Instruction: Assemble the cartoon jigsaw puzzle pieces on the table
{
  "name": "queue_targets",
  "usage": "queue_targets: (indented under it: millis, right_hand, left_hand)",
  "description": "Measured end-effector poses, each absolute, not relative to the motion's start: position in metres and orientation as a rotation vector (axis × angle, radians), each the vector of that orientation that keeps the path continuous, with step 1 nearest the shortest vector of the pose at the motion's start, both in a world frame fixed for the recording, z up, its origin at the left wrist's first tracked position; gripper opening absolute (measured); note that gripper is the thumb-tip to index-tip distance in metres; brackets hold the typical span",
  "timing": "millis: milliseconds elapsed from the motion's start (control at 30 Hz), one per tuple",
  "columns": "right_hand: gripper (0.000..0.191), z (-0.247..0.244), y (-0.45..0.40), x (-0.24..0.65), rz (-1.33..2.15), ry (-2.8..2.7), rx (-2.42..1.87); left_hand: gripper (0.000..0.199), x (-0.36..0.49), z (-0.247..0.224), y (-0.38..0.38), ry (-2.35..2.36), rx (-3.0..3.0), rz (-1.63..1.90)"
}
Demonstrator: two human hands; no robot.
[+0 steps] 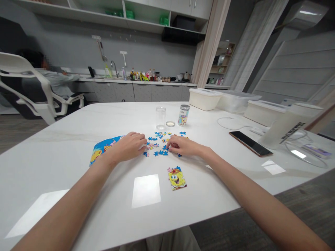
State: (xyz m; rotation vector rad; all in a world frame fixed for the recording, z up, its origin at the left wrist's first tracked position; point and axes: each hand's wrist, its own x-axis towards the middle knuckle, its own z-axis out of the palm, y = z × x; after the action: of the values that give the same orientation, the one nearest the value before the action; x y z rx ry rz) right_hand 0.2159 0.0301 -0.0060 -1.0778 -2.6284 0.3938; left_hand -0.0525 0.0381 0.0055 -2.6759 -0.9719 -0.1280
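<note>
Loose blue and pink puzzle pieces (161, 153) lie scattered on the white table (112, 216) between my hands. My left hand (133, 145) rests at their left edge with its fingers curled; whatever its fingertips touch is hidden. On the right side of the pieces, my right hand (181, 145) has thumb and forefinger close together at a blue piece (165, 148). A joined yellow cartoon section (177, 178) lies nearer to me. Partly under my left wrist is a blue picture sheet (104, 145).
Behind the pieces stand a clear jar (160, 118), a round lid (170, 123) and a labelled jar (183, 115). A phone (250, 143), a tilted white cup (290, 125), cables and lidded boxes (205, 99) occupy the right. A person (59, 82) sits at the far left.
</note>
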Motion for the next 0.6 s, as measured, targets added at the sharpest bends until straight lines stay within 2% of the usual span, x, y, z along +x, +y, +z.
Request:
queue_targets:
  millis: [200, 300, 467, 600]
  right_hand:
    - [0.023, -0.012, 0.032, 0.216, 0.377, -2.62, -1.074]
    - [0.022, -0.009, 0.039, 0.226, 0.242, -2.612, -1.06]
    - [0.024, 0.007, 0.055, 0.26, -0.139, -2.289, -1.333]
    - [0.022, 0.005, 0.061, 0.276, -0.099, -2.342, -1.591]
  left_hand:
    - [0.03, -0.036, 0.003, 0.027, -0.941, -2.812, -0.174]
    - [0.03, -0.032, 0.003, 0.025, -0.929, -2.853, -0.226]
    - [0.029, -0.035, 0.0, 0.029, -0.941, -2.866, -0.256]
    - [0.025, -0.034, -0.008, 0.033, -0.929, -2.884, -0.295]
